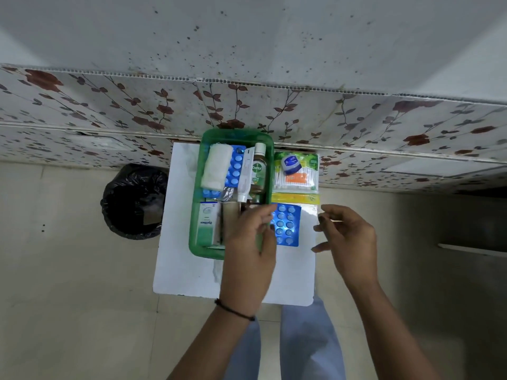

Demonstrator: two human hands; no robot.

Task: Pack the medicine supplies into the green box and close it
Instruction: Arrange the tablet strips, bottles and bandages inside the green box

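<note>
- green box (196, 215) lies open on the white board (192, 270), left of centre, with no lid on it.
- Inside: gauze roll (216, 167) far left, a blister strip (236, 167), a white tube (245, 179), the Dettol bottle (258, 168), and a green-white carton (207, 224) near left.
- Still outside, just right of the box: cotton swab pack (282, 179) with a small blue jar (291, 163) on top, and nearer, a blue blister pack (286, 226) in a clear pouch (308, 215).
- left hand (249, 250) is over the box's near-right corner, fingers loosely curled at the pouch's left edge; can't tell if it grips.
- right hand (348, 237) is at the pouch's right edge, thumb and forefinger close together; pinch unconfirmed.
- black bin (134, 201) sits on the floor, left.
</note>
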